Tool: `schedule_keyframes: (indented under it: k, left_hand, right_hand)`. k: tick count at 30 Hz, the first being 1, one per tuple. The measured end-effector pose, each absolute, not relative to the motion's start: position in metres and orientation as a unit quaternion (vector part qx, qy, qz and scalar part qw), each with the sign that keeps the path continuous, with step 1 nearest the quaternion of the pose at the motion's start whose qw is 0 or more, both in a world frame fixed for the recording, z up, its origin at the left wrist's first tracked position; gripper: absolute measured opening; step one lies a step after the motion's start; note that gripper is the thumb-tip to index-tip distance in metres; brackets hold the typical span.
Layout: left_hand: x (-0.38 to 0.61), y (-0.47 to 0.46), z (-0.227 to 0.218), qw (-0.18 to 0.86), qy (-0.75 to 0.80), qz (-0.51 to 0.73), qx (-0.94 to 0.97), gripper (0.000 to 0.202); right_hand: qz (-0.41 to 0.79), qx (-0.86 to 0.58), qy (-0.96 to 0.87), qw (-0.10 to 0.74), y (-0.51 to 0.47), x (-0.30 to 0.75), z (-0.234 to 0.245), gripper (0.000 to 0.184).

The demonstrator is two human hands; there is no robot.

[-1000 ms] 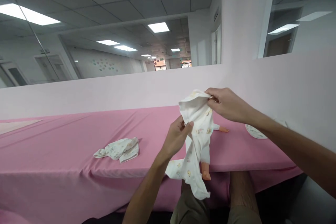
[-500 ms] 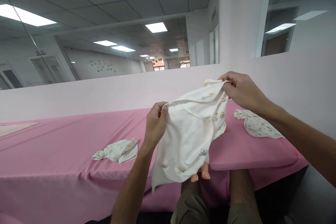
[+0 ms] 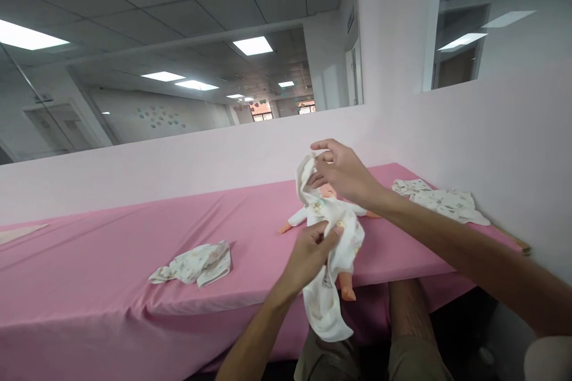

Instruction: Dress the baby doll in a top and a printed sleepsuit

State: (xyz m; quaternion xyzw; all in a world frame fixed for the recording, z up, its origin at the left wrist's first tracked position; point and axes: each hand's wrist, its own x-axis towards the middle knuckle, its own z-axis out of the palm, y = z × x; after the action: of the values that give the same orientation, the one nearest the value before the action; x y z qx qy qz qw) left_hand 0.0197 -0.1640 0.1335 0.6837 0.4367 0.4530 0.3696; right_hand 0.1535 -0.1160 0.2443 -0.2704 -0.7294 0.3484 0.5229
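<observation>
A white baby shirt with small prints hangs bunched between my hands, its lower end dangling past the table edge. My left hand is closed on the middle of the cloth. My right hand is at the upper end, index finger raised and other fingers curled at the fabric's opening. Behind the shirt a baby doll lies on its back on the pink-covered table. White sleeves cover its outstretched arms and one bare foot shows; the shirt and my right hand hide much of its head and body.
A crumpled printed baby garment lies left of the doll. More folded printed cloths rest at the right by the wall. A pale cloth is at the far left. Mirrors or windows line the wall, and my legs are below the table edge.
The shirt was stretched wide between my hands and is now gathered narrow. My hands have come closer together, the right moving left and the left moving right, uncovering the doll's arms.
</observation>
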Motion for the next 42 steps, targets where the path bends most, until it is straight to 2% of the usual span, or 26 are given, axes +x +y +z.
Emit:
schedule_keyframes:
  k: [2, 4, 9, 13, 16, 19, 21, 23, 26, 35, 39, 42]
  left_hand:
    - [0.009, -0.161, 0.148, 0.465, 0.394, 0.49, 0.623, 0.041]
    - [-0.001, -0.161, 0.16, 0.518, 0.354, 0.544, 0.558, 0.035]
    - [-0.005, -0.174, 0.17, 0.547, 0.266, 0.646, 0.461, 0.019]
    - [-0.01, -0.188, 0.165, 0.52, 0.264, 0.655, 0.48, 0.019]
    - [-0.026, -0.196, 0.149, 0.394, 0.401, 0.589, 0.581, 0.022]
    - [-0.039, -0.2, 0.116, 0.128, 0.552, 0.534, 0.628, 0.024]
    - [-0.04, -0.202, 0.09, -0.017, 0.525, 0.572, 0.63, 0.023]
    - [-0.036, -0.204, 0.068, -0.069, 0.491, 0.552, 0.67, 0.033]
    - [-0.032, -0.207, 0.05, 0.002, 0.483, 0.475, 0.736, 0.022]
    - [-0.059, -0.225, 0.073, 0.267, 0.536, 0.378, 0.706, 0.026]
    - [-0.064, -0.226, 0.087, 0.374, 0.546, 0.366, 0.654, 0.032]
    - [-0.07, -0.227, 0.093, 0.367, 0.565, 0.365, 0.642, 0.035]
  right_hand:
    - [0.277, -0.292, -0.741, 0.538, -0.122, 0.151, 0.222, 0.041]
    - [0.179, -0.323, -0.745, 0.555, -0.136, 0.148, 0.193, 0.042]
    - [0.061, -0.363, -0.763, 0.532, -0.176, 0.14, 0.129, 0.047]
    - [0.118, -0.387, -0.76, 0.508, -0.173, 0.144, 0.117, 0.01]
    - [0.245, -0.376, -0.766, 0.46, -0.163, 0.154, 0.122, 0.021]
    - [0.355, -0.351, -0.757, 0.422, -0.16, 0.163, 0.124, 0.024]
    - [0.404, -0.327, -0.761, 0.387, -0.164, 0.163, 0.123, 0.023]
    - [0.44, -0.3, -0.77, 0.35, -0.169, 0.161, 0.121, 0.022]
    - [0.476, -0.274, -0.778, 0.305, -0.172, 0.157, 0.117, 0.022]
    - [0.538, -0.249, -0.778, 0.208, -0.155, 0.175, 0.099, 0.023]
    - [0.514, -0.269, -0.795, 0.18, -0.156, 0.186, 0.099, 0.016]
    - [0.435, -0.303, -0.823, 0.204, -0.161, 0.192, 0.094, 0.013]
